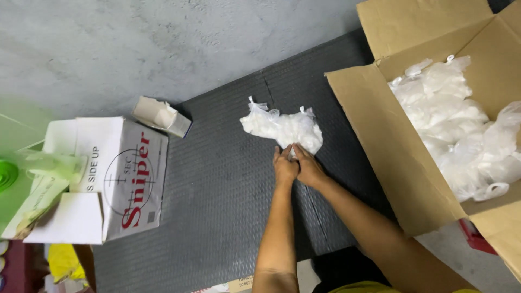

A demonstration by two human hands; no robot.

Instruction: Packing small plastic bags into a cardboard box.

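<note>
Left hand [285,167] and right hand [309,169] sit side by side, thumbs touching, fingers pointing away from the person. Both rest on the near edge of a clear plastic bag [282,128] stuffed with small white pieces. Fingertips press into the bag's lower right corner; whether they pinch the film or just push down on it, cannot tell. Neither hand spreads wide, fingers are close together.

Bag lies flat on the dark ribbed mat [217,184]. Long axis runs left-right, tilted slightly down toward the right. Knotted or twisted ends stick up at its top left and top right. One bag on the mat.

Mat is a black textured surface with a seam running through it, laid over a grey concrete floor [135,49].

Right of the hands, well apart from the bag: one large brown cardboard box [380,141], flaps open, near wall facing the hands. Inside is a pile of more clear bags [456,125] of the same white stuff; count unclear, they overlap.

Left of the hands, across the mat: one white carton [127,173] with red and black print, lying at the mat's left edge. Just behind it, one small crumpled white box [161,115], torn open, touching the mat's edge.

Far left: blurred green object [16,163], too soft to identify. A red item [477,236] shows under the brown box's lower corner.
</note>
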